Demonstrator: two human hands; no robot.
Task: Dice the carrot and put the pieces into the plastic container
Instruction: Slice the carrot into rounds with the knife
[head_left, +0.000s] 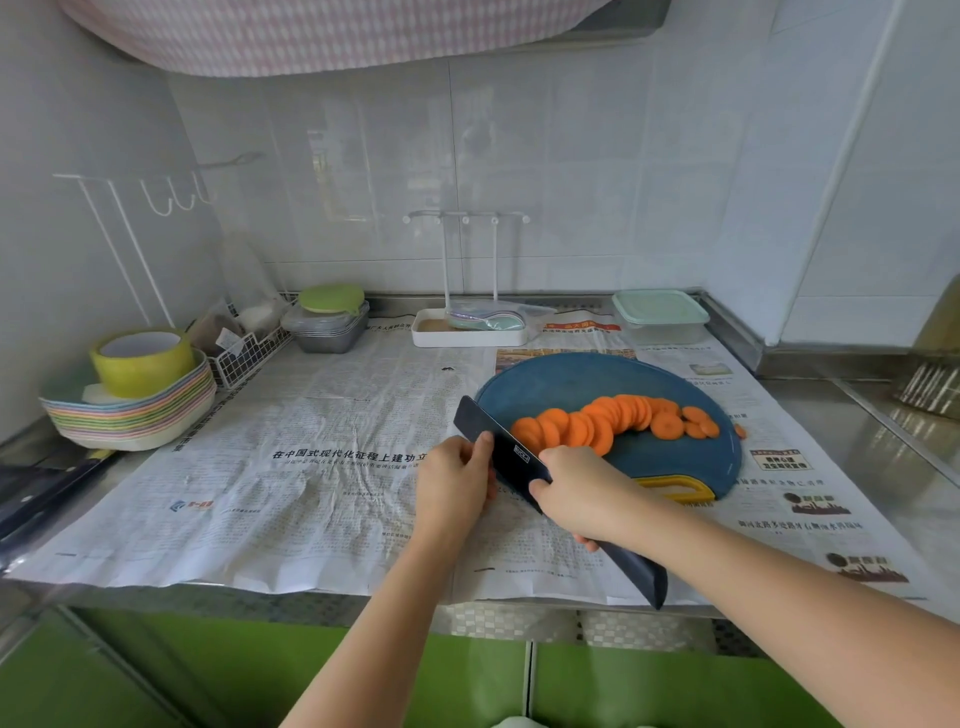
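Your right hand (582, 493) is curled round the knife (511, 457), a broad, matte dark blade with a small pale label. The fingers are wrapped close together where blade meets handle. Your left hand (457, 483) pinches the blade nearer its tip, thumb on the flat side. The carrot slices (597, 423), thin orange rounds, lie overlapping in a curved row on the round blue cutting board (545, 384), just beyond the blade. The plastic container (660, 317), clear and square with a mint-green lid on, stands at the back against the tiled wall. Creased newspaper (311, 467) covers the steel counter. Well off to your left sits a stack of pastel plates (130, 421).
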